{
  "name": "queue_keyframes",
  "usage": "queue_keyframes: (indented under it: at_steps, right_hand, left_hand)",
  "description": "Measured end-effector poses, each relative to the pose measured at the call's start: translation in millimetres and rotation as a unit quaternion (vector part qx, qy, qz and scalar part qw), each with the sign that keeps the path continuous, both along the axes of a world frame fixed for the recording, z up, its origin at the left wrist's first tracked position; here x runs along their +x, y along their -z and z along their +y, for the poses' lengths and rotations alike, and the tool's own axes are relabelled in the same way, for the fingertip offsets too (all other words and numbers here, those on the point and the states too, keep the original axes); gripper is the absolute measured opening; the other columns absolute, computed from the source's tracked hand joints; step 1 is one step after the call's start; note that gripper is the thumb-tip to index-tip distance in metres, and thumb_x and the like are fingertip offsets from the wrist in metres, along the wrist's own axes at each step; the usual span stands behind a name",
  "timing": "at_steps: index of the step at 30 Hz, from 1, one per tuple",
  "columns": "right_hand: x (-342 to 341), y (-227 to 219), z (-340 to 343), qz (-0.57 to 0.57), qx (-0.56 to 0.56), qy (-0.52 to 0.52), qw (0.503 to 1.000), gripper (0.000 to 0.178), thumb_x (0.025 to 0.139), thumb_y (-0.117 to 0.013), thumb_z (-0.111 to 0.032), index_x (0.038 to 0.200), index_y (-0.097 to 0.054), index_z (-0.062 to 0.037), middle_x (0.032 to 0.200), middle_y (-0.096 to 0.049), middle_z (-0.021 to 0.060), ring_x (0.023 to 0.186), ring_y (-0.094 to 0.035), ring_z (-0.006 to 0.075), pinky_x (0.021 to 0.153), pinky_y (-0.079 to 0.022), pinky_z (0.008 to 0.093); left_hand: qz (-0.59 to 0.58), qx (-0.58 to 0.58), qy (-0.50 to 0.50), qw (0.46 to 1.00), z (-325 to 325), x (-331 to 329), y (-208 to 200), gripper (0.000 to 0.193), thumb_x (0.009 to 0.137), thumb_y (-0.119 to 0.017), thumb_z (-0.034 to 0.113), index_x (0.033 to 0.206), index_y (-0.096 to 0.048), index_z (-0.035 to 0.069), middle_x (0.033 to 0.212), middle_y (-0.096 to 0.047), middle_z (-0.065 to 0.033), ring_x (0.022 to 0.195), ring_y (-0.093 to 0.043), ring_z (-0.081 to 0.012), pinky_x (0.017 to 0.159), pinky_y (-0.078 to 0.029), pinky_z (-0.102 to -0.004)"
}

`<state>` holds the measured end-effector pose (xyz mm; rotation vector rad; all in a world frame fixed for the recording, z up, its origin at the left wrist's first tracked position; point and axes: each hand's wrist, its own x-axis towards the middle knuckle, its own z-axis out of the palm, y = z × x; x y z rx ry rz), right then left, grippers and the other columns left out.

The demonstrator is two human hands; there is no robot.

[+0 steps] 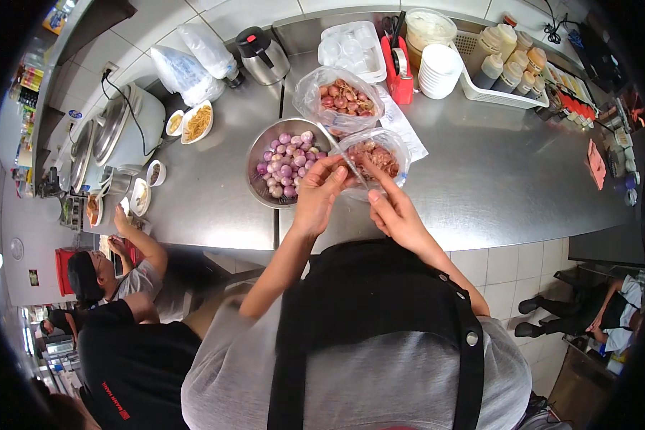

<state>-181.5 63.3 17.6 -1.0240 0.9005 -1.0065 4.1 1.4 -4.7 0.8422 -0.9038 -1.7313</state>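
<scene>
My right hand (400,215) grips a knife (348,162), its narrow blade slanting up and to the left over a clear plastic bag (400,147) of reddish shallot skins (380,156). Close to the blade, my left hand (318,197) has its fingertips pinched together; whatever is in them is too small to make out. Left of that hand sits a round metal bowl (254,172) holding many peeled purple-white shallots (287,159). Behind the skins, another plastic bag (308,92) stands open with unpeeled shallots (347,98) inside.
The steel counter (480,165) carries a thermal jug (262,56), white bowls (198,123), a red holder (396,75), stacked white tubs (441,72) and a basket (505,97) of squeeze bottles. Large cookers (132,118) stand left. Co-workers (140,279) are close on my left; another person (609,308) sits right.
</scene>
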Motion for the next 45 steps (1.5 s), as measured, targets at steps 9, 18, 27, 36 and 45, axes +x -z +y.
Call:
queue_keyframes:
  at_steps: [9, 18, 27, 36, 45]
  right_hand:
    - [4.9, -4.4, -2.2, 0.096, -0.092, 0.008, 0.991, 0.055, 0.101, -0.055, -0.019, 0.151, -0.036, -0.0039, 0.157, -0.037, 0.0121, 0.145, -0.030, 0.0204, 0.115, -0.025, 0.0335]
    - [8.1, -13.3, -2.5, -0.010, -0.014, -0.017, 1.000, 0.058, 0.103, -0.053, -0.023, 0.155, -0.030, -0.0097, 0.068, -0.036, -0.0072, 0.053, -0.028, 0.0013, 0.046, -0.023, 0.0198]
    - [8.1, 1.2, -9.6, -0.047, 0.013, 0.015, 0.999, 0.054, 0.105, -0.049, -0.030, 0.153, -0.034, -0.0095, 0.059, -0.043, -0.0036, 0.047, -0.036, 0.0036, 0.043, -0.029, 0.0205]
    - [5.8, 4.6, -11.0, -0.119, 0.062, 0.040, 0.990, 0.051, 0.105, -0.048, -0.031, 0.150, -0.039, -0.0083, 0.059, -0.047, -0.0029, 0.046, -0.042, 0.0047, 0.042, -0.034, 0.0202]
    - [-2.9, 10.9, -9.9, -0.156, 0.097, 0.036, 0.982, 0.052, 0.105, -0.048, -0.036, 0.149, -0.040, -0.0099, 0.060, -0.047, -0.0012, 0.044, -0.041, 0.0062, 0.041, -0.034, 0.0213]
  left_hand:
    - [-0.098, -0.062, 0.017, 0.993, -4.2, 6.4, -6.1, 0.023, 0.099, -0.061, 0.014, 0.118, -0.064, 0.001, 0.109, -0.067, -0.0035, 0.097, -0.062, -0.0113, 0.085, -0.051, -0.0278]
    - [-0.138, -0.103, 0.008, 0.985, -6.4, 4.7, -10.4, 0.014, 0.096, -0.063, 0.008, 0.107, -0.065, -0.001, 0.098, -0.070, -0.0061, 0.085, -0.065, -0.0124, 0.080, -0.053, -0.0277]
    - [-0.140, -0.144, -0.035, 0.979, -2.8, -12.1, -4.9, 0.015, 0.094, -0.064, 0.001, 0.107, -0.061, -0.004, 0.101, -0.070, -0.0112, 0.090, -0.067, -0.0150, 0.082, -0.055, -0.0288]
    - [-0.165, -0.193, -0.049, 0.966, -6.5, -17.3, 12.7, 0.018, 0.092, -0.065, -0.002, 0.108, -0.060, -0.004, 0.107, -0.070, -0.0134, 0.096, -0.067, -0.0158, 0.084, -0.056, -0.0282]
    - [-0.130, -0.097, 0.063, 0.985, -16.8, -5.8, 0.8, 0.032, 0.100, -0.059, 0.013, 0.127, -0.060, -0.004, 0.113, -0.068, -0.0097, 0.097, -0.066, -0.0148, 0.085, -0.054, -0.0292]
